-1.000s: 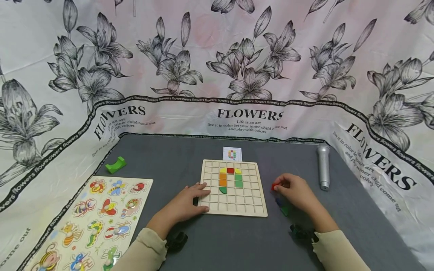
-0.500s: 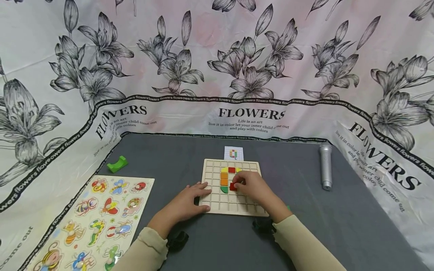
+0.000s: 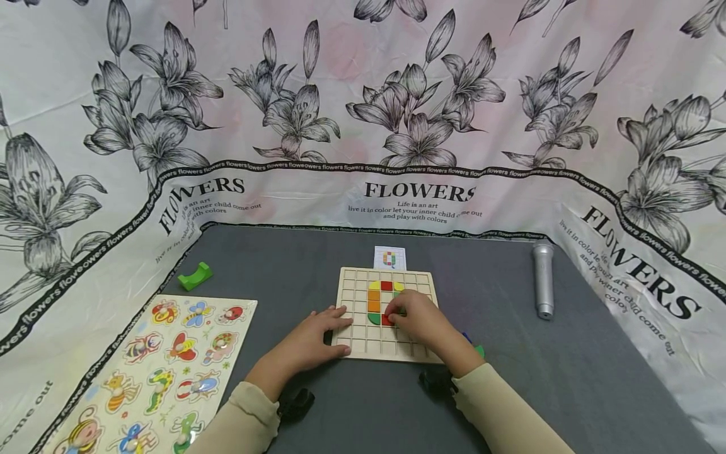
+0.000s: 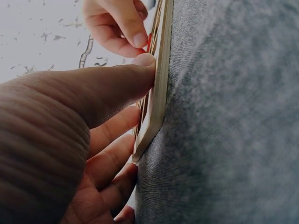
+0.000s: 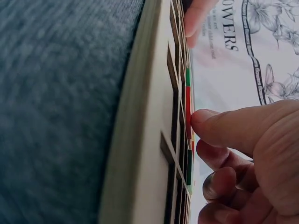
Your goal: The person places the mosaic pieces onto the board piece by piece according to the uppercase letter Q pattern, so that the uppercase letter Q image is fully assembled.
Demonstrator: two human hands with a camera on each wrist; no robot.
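A wooden grid board [image 3: 363, 343] lies on the table, with a ring of coloured tiles in its cells. My left hand [image 3: 308, 337] rests on the board's left edge, its thumb and fingers extended. My right hand [image 3: 424, 321] reaches over the board and holds a red square tile [image 3: 386, 320] beside a green quarter-round tile [image 3: 374, 319]. In the right wrist view the thumb touches the red tile's face, and the other fingers are curled. Yellow, orange [image 3: 374, 301] and another red tile [image 3: 387, 285] sit farther up; the right hand partly hides the ring's right side.
A small pattern card [image 3: 389, 257] lies behind the board. Blue and green pieces [image 3: 479, 350] show past the right forearm. An insect puzzle board [image 3: 187, 353] and a green curved block [image 3: 195, 276] lie at left. A silver cylinder [image 3: 542, 280] lies at right.
My right hand has picked up the red square tile right of the board and carried it left to the cell beside the green quarter-round tile. The left hand has stayed on the edge.
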